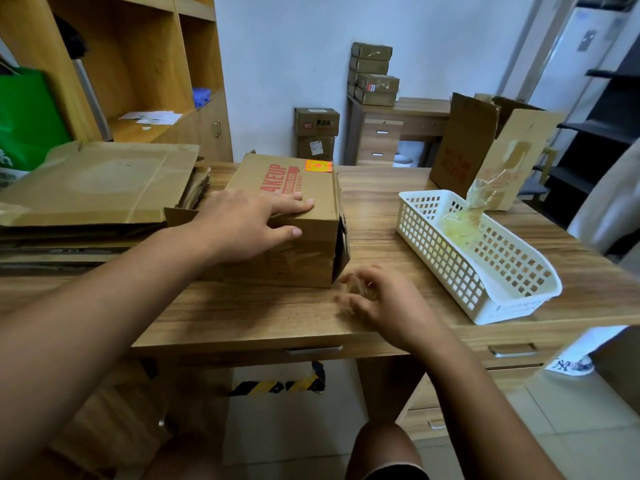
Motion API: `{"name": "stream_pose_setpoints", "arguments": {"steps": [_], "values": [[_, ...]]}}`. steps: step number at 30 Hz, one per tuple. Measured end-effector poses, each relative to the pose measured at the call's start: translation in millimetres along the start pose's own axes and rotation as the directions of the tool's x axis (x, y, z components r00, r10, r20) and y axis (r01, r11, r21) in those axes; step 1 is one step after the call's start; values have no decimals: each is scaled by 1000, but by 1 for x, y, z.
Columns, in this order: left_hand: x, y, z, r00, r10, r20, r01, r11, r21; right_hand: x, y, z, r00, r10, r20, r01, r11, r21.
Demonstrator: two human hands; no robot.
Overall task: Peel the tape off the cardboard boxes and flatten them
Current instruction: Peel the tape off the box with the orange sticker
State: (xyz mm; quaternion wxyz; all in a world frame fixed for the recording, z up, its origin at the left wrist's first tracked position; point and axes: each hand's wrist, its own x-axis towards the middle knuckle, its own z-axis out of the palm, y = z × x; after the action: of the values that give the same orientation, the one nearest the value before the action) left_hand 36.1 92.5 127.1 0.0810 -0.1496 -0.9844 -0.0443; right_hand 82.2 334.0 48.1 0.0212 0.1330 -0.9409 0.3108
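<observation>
left hand point(249, 223): flat, fingers straight | right hand point(384, 299): blurred, seemingly curled

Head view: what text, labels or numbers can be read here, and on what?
"AKEUP": red print on the cardboard box under the left hand, its start hidden.
The line beneath it, the orange sticker, the boxes by the wall and the open box print: too blurred or small to read.

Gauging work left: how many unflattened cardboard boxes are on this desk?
2: one cardboard box under the left hand, one open box far right behind the white basket. None look hidden.
</observation>
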Motion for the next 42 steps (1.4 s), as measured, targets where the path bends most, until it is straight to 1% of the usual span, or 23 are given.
{"name": "stream_pose_setpoints", "arguments": {"steps": [4, 9, 10, 12, 13, 14, 17, 20, 21, 23, 25, 27, 31, 33, 34, 36, 39, 40, 42], "values": [[0, -1, 2, 1000, 10, -10, -10, 1000, 5, -3, 3, 7, 998, -29, 48, 29, 1000, 9], [-1, 1, -1, 1000, 12, -21, -12, 1000, -4, -7, 5, 11, 989, -21, 150, 33, 996, -78], [-1, 2, -1, 1000, 12, -21, -12, 1000, -3, -8, 4, 11, 988, -16, 154, 37, 991, -132], [-1, 2, -1, 1000, 14, -20, -14, 1000, 3, -9, 3, 7, 992, -38, 120, 72, 953, -293], [-1, 2, -1, 1000, 14, -20, -14, 1000, 6, -9, 3, 4, 994, -48, 96, 77, 942, -326], [-1, 2, -1, 1000, 13, -20, -13, 1000, 8, -9, 3, 1, 995, -50, 82, 73, 950, -304], [-1, 3, -1, 1000, 15, -20, -15, 1000, 5, -12, 6, -2, 999, -42, 23, 44, 996, -79], [-1, 3, -2, 1000, 6, -17, -6, 1000, 3, -15, 14, -6, 997, -46, -57, 47, 999, 13], [-1, 4, -2, 1000, 3, -13, -3, 1000, 5, -16, 16, -8, 997, -45, -66, 46, 999, 14], [-2, 5, -3, 1000, 0, -8, 0, 1000, 12, -16, 19, -14, 997, -39, -60, 36, 998, -47], [-2, 6, -3, 1000, 0, -13, 0, 1000, 18, -16, 24, -21, 998, -51, -33, 47, 991, -123], [-2, 6, -4, 1000, -1, -20, 1, 1000, 18, -17, 27, -28, 999, -54, 9, 54, 985, -162], [-2, 5, -3, 1000, 7, -26, -7, 1000, 14, -21, 26, -44, 989, -32, 145, 60, 979, -195], [-2, 5, -3, 999, 9, -32, -9, 1000, 10, -22, 22, -52, 987, -45, 153, 71, 983, -168], [-2, 5, -3, 999, 9, -32, -8, 1000, 9, -21, 21, -58, 990, -60, 125, 77, 988, -135], [-3, 5, -3, 1000, 5, -30, -5, 1000, 9, -19, 18, -74, 997, -82, 1, 82, 997, -10], [-4, 6, -3, 999, 6, -32, -6, 1000, 9, -14, 13, -108, 978, -25, -209, 61, 984, 168], [-4, 6, -3, 999, 8, -36, -7, 1000, 8, -10, 13, -120, 962, -8, -272, 63, 979, 196], [-3, 5, -3, 999, 10, -40, -9, 1000, 8, 1, 18, -142, 927, 22, -374, 44, 985, 169]]}}
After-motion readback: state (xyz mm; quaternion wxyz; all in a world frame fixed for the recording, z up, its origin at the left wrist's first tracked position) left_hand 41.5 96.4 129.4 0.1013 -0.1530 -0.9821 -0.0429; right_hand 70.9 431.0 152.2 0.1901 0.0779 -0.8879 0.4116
